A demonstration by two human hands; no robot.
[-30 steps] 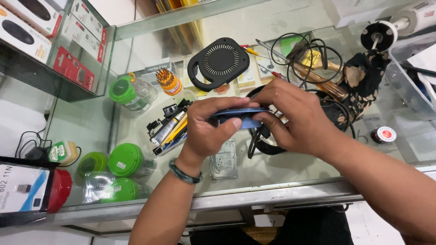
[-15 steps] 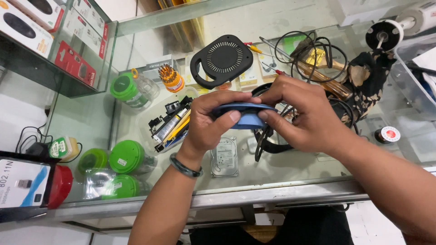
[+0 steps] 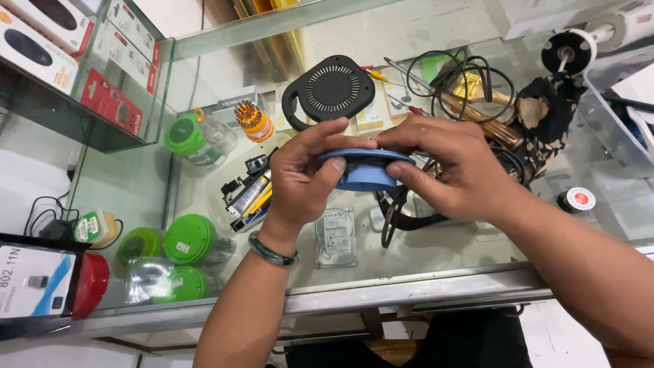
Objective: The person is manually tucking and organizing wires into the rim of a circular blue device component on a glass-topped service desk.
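My left hand [image 3: 300, 180] and right hand [image 3: 453, 170] grip the blue casing [image 3: 361, 170] firmly; I press evenly along its seam.

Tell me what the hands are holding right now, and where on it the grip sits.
Both hands hold a blue oval part: left hand pinches its left end, right hand its right end, thumbs underneath and fingers along the top edge.

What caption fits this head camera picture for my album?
Left hand and right hand grip a flat blue plastic piece above a glass counter.
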